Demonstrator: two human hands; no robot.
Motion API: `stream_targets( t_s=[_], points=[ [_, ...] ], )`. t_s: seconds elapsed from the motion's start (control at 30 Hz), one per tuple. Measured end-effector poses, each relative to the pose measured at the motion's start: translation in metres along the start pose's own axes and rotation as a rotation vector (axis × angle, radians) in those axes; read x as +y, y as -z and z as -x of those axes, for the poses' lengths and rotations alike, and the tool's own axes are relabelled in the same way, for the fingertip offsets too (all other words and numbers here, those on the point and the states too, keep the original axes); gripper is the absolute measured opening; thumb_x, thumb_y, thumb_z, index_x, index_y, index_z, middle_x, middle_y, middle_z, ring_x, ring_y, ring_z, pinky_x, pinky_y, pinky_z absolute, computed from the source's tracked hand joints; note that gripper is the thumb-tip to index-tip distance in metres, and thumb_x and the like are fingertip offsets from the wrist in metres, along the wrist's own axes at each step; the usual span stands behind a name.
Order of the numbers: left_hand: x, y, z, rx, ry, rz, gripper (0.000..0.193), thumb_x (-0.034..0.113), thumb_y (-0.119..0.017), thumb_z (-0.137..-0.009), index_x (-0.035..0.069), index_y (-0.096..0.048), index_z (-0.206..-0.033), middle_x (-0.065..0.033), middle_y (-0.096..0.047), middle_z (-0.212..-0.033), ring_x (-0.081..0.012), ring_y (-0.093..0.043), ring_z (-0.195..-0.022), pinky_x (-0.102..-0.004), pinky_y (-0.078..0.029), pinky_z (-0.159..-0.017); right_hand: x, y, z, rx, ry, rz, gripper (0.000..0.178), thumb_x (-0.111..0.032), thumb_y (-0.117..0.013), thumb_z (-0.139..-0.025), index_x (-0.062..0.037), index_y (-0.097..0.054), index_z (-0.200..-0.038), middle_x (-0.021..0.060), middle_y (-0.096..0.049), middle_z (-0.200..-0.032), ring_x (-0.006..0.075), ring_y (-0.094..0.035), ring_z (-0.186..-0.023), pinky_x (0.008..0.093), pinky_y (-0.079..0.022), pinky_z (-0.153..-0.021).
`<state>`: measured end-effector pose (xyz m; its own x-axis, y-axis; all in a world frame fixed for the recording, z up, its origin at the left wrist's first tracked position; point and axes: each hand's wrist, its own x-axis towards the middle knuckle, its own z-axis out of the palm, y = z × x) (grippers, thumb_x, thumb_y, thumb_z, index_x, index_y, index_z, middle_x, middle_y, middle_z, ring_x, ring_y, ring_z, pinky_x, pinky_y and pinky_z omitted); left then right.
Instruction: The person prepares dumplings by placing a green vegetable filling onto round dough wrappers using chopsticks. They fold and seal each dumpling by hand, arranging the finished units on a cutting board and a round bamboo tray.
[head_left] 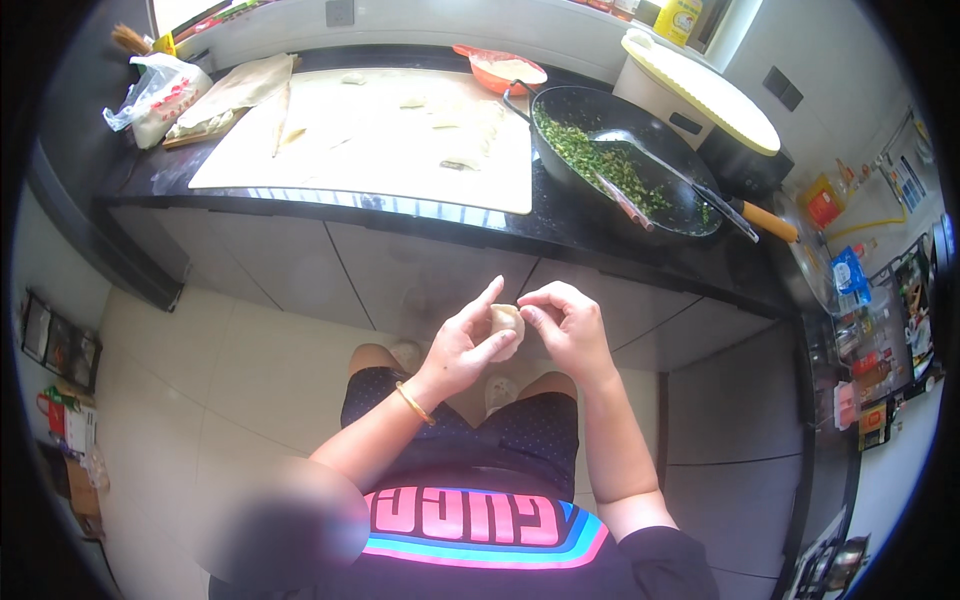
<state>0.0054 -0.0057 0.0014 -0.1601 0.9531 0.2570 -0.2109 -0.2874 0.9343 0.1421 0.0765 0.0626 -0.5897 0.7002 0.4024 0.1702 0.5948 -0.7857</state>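
A pale dough dumpling (pixel 507 326) is held in front of my body, below the counter's front edge. My left hand (pixel 458 352) cradles it, with the thumb across its near side and the index finger stretched upward. My right hand (pixel 572 328) is closed in a pinch, thumb and index finger at the dumpling's upper right edge. Whatever lies between those fingertips is too small to make out. On the counter, a large white board (pixel 360 150) carries several pale dough pieces, one a filled dumpling (pixel 460 164) near its right side.
Right of the board stands a black wok (pixel 690 222) with chopped green filling (pixel 590 160) and a long-handled ladle (pixel 660 160). An orange-red bowl (pixel 480 72) of white powder sits behind. At left are a plastic bag (pixel 160 100) and covered dough (pixel 235 95). A cream-lidded appliance (pixel 700 85) stands back right.
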Motion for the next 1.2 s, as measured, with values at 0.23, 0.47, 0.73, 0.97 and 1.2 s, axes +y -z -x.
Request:
stream_targets(
  t_s=[0.23,0.47,0.73,0.97,1.2],
  points=[
    [-0.004,0.0,0.0,0.007,-0.016,-0.009,0.064,0.005,-0.059,-0.085,0.004,-0.025,-0.14,-0.0025,-0.058,-0.101,-0.007,-0.053,-0.093,-0.0237,-0.043,-0.085,-0.001,-0.009,0.003,0.024,0.195,0.22,0.005,-0.002,-0.062,-0.074,0.001,-0.06,-0.078,0.0134,-0.058,-0.075,0.0288,-0.057,-0.07,0.0346,-0.047,-0.064],
    [0.001,0.001,0.0,0.004,-0.002,0.015,0.065,0.005,-0.059,-0.085,0.005,-0.025,-0.14,-0.0021,-0.058,-0.099,-0.0068,-0.053,-0.09,-0.0233,-0.043,-0.084,0.01,0.001,-0.003,-0.013,-0.07,-0.146,0.009,-0.005,-0.06,-0.081,0.0012,-0.066,-0.085,0.0093,-0.064,-0.078,0.0157,-0.06,-0.07,0.027,-0.047,-0.065],
    [0.004,-0.002,0.0,-0.004,0.01,0.009,0.066,0.005,-0.059,-0.085,0.003,-0.023,-0.14,-0.0014,-0.057,-0.097,-0.0063,-0.051,-0.088,-0.0228,-0.043,-0.082,0.011,0.002,-0.003,-0.128,-0.131,-0.176,0.007,-0.002,-0.063,-0.076,0.0006,-0.066,-0.082,0.0085,-0.062,-0.077,0.0157,-0.059,-0.071,0.0275,-0.047,-0.066],
    [-0.001,0.0,0.001,-0.013,0.003,0.05,0.066,0.004,-0.058,-0.085,0.002,-0.023,-0.14,-0.0009,-0.056,-0.096,-0.0057,-0.05,-0.087,-0.0225,-0.042,-0.082,-0.006,-0.003,-0.003,-0.084,0.132,0.197,0.003,-0.001,-0.062,-0.073,0.0009,-0.062,-0.076,0.0131,-0.059,-0.076,0.0283,-0.058,-0.071,0.0335,-0.047,-0.063],
    [0.001,0.004,0.002,-0.021,0.054,-0.019,0.065,0.005,-0.059,-0.085,0.0,-0.023,-0.139,-0.0064,-0.054,-0.115,-0.0119,-0.049,-0.107,-0.0279,-0.038,-0.094,-0.001,-0.004,-0.001,-0.003,0.174,0.115,0.008,-0.001,-0.062,-0.073,0.0005,-0.064,-0.081,0.0127,-0.06,-0.075,0.0273,-0.059,-0.072,0.0328,-0.048,-0.064]
  ],
)
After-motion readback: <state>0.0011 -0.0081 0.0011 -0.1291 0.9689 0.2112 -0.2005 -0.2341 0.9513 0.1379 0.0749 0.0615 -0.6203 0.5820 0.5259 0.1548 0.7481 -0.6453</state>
